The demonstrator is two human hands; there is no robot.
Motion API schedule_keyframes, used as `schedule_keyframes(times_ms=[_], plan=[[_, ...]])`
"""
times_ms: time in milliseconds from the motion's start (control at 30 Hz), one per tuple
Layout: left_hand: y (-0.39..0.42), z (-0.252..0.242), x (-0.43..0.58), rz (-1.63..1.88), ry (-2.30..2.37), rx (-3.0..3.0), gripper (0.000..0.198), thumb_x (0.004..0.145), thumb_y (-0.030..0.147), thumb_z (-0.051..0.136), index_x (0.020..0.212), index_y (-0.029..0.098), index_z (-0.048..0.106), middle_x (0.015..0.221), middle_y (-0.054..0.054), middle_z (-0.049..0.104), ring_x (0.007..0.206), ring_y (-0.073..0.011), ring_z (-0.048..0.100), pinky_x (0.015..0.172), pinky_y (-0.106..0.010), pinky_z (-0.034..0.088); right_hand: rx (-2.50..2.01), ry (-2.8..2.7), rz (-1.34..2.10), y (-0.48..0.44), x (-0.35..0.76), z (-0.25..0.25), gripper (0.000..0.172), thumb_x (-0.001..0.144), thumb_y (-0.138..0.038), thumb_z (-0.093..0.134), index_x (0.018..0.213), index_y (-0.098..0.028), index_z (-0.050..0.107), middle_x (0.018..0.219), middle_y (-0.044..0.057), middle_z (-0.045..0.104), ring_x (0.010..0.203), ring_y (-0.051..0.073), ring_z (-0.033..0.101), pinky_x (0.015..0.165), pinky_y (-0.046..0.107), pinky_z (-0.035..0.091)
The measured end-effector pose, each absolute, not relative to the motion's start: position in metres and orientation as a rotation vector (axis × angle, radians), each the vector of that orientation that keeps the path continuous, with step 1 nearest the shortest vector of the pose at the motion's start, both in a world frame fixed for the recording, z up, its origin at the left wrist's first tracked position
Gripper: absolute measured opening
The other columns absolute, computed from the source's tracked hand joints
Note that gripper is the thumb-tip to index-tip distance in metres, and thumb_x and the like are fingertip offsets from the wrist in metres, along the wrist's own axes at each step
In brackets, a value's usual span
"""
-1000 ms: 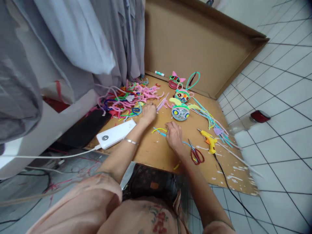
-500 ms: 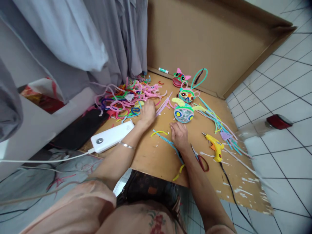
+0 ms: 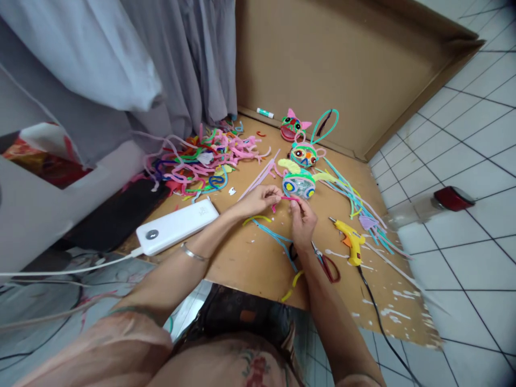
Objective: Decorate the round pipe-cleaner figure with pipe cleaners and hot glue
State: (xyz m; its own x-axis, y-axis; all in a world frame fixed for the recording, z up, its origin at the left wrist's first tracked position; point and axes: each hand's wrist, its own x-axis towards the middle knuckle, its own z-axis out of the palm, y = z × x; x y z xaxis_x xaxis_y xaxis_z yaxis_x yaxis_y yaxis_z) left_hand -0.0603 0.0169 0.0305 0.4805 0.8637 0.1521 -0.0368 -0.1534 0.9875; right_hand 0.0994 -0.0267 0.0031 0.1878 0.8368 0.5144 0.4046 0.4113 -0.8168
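Between my two hands is a short, bright pink pipe cleaner [image 3: 287,198]. My left hand [image 3: 262,200] pinches one end of it, and a piece of it hangs below those fingers. The other end sits between the fingertips of my right hand [image 3: 303,217]. Just beyond my hands stands a round, clear ornament [image 3: 298,185] with blue-and-yellow eyes, a green band and pale yellow ears. Pale purple pipe cleaners [image 3: 260,176] lie beyond my left hand. Blue pipe cleaners [image 3: 274,232] and a yellow strip [image 3: 258,219] rest on the table below my hands.
A tangled pile of pipe cleaners [image 3: 209,158] lies at the left, near a white power bank [image 3: 177,226]. On the right are red-handled scissors [image 3: 331,269] and a yellow glue gun [image 3: 351,241] with a cord. Two finished animal faces, one pink-eared [image 3: 291,128], stand behind, beside a cardboard wall [image 3: 314,64].
My left hand has come from beside the pile toward my right hand. A bright pink pipe cleaner is now stretched between both hands, and my right hand has risen slightly off the table.
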Motion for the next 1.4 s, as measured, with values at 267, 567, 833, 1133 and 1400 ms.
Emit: schedule_keyframes(times_ms=[267, 567, 833, 1133, 1400], plan=[[0.019, 0.024, -0.062, 0.800, 0.764, 1.661, 0.027, 0.081, 0.039, 0.059, 0.082, 0.012, 0.062, 0.061, 0.003, 0.054, 0.054, -0.0084, 0.049, 0.053, -0.020, 0.036, -1.141, -1.133, 0.682, -0.022, 0.096, 0.008, 0.028, 0.076, -0.045, 0.065, 0.080, -0.017, 0.066, 0.070, -0.001, 0.063, 0.058, 0.011, 0.053, 0.060, 0.025, 0.045], [0.014, 0.032, -0.063, 0.712, 0.674, 1.685, 0.028, 0.080, 0.040, 0.059, 0.079, 0.012, 0.062, 0.065, 0.002, 0.052, 0.059, -0.0083, 0.047, 0.057, -0.020, 0.038, -1.086, -1.002, 0.796, -0.022, 0.100, 0.011, 0.026, 0.071, -0.043, 0.070, 0.075, -0.018, 0.064, 0.060, -0.005, 0.055, 0.058, 0.009, 0.047, 0.059, 0.023, 0.040], [0.015, 0.031, -0.059, 0.715, 0.685, 1.665, 0.032, 0.083, 0.043, 0.055, 0.079, 0.011, 0.061, 0.057, 0.006, 0.042, 0.051, -0.0058, 0.034, 0.050, -0.019, 0.025, -1.015, -0.914, 0.799, -0.020, 0.101, 0.012, 0.022, 0.069, -0.036, 0.073, 0.074, -0.017, 0.065, 0.063, -0.005, 0.057, 0.059, 0.008, 0.048, 0.062, 0.023, 0.039], [0.014, 0.031, -0.054, 0.727, 0.649, 1.648, 0.024, 0.079, 0.035, 0.061, 0.078, 0.011, 0.061, 0.064, 0.003, 0.052, 0.059, -0.0076, 0.044, 0.058, -0.021, 0.033, -0.987, -0.799, 0.775, -0.015, 0.108, 0.012, 0.028, 0.064, -0.038, 0.077, 0.074, -0.017, 0.063, 0.065, -0.007, 0.058, 0.057, 0.006, 0.049, 0.059, 0.020, 0.039], [0.011, 0.032, -0.053, 0.713, 0.658, 1.746, 0.018, 0.087, 0.028, 0.054, 0.085, 0.012, 0.062, 0.066, 0.004, 0.049, 0.061, -0.0082, 0.043, 0.062, -0.021, 0.032, -0.892, -0.817, 0.922, -0.017, 0.109, 0.014, 0.028, 0.070, -0.038, 0.076, 0.076, -0.019, 0.057, 0.067, -0.007, 0.061, 0.054, 0.005, 0.055, 0.054, 0.020, 0.044]])
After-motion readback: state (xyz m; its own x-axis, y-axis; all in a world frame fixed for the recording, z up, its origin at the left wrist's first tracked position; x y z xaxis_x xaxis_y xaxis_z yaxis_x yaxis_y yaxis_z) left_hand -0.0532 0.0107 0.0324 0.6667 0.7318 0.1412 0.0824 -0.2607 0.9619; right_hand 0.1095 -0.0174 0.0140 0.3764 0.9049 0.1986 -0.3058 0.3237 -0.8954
